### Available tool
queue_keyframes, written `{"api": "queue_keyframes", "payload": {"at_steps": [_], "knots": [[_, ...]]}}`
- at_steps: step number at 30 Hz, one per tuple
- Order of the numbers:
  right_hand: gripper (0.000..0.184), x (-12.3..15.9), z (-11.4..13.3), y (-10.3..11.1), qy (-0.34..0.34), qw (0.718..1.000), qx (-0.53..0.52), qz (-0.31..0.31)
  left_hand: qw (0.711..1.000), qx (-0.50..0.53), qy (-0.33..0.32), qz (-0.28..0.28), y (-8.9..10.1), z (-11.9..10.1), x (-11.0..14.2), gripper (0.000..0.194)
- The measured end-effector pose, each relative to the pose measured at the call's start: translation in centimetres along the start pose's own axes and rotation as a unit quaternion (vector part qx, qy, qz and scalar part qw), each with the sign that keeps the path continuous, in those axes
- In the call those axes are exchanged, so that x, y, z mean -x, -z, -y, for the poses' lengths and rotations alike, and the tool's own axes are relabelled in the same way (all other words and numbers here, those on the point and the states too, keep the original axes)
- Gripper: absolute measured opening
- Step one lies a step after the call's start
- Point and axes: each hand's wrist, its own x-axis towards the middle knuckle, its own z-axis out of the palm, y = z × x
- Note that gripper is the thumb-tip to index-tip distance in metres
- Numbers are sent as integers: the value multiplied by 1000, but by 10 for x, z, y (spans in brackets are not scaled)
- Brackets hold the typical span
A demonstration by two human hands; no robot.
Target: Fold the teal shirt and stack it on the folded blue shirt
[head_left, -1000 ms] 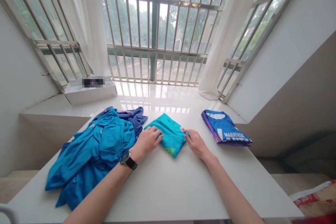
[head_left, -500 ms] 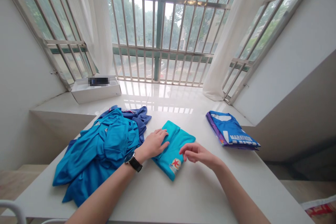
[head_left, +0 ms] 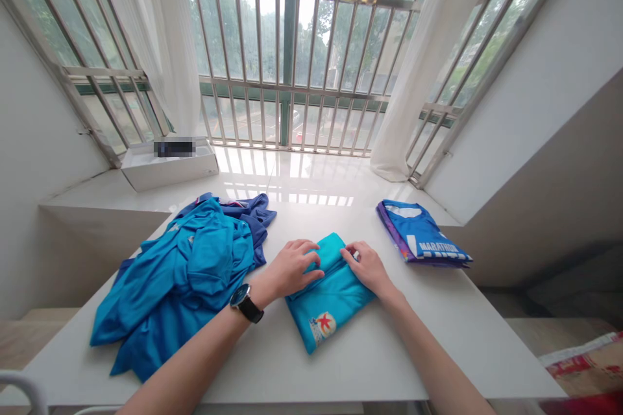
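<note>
1. From where I stand, the barred window [head_left: 287,71] fills the wall beyond the folded turquoise garment [head_left: 341,301].
2. The white table [head_left: 335,376] spreads out under that garment and on every side of it.
3. Two sheer white curtains hang beyond the garment: the left curtain [head_left: 168,45] off to its left, the right curtain [head_left: 413,71] off to its right.
4. A rumpled heap of blue clothes [head_left: 195,285] lies left of the garment, just beside it.
5. A white cardboard box [head_left: 170,175] sits well beyond the garment and to its left.
6. A neat stack of folded shirts [head_left: 428,233], the top one blue and lettered "MARATHON", is right of the garment and a little farther back, apart from it.
7. The garment itself lies flat between heap and stack.
8. The left hand [head_left: 294,267] rests on the garment's left part, fingers loosely bent and unclenched.
9. The right hand [head_left: 366,267] touches the garment's far right edge, fingertips drawn together; I can't tell whether cloth is pinched.
10. A black-strapped wristwatch [head_left: 243,299] is left of the garment, on the left wrist.
11. A red starfish print [head_left: 323,324] shows at the garment's near corner.
</note>
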Motion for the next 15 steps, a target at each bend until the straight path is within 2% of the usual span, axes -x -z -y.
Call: {"api": "queue_keyframes", "payload": {"at_steps": [7, 15], "knots": [[34, -10, -6, -6, -17, 996, -81, -28, 999, -3, 8, 53, 3, -16, -2, 10], [33, -11, -4, -3, -8, 991, -130, 4, 996, 42, 32, 75, 5, -12, 0, 11]]}}
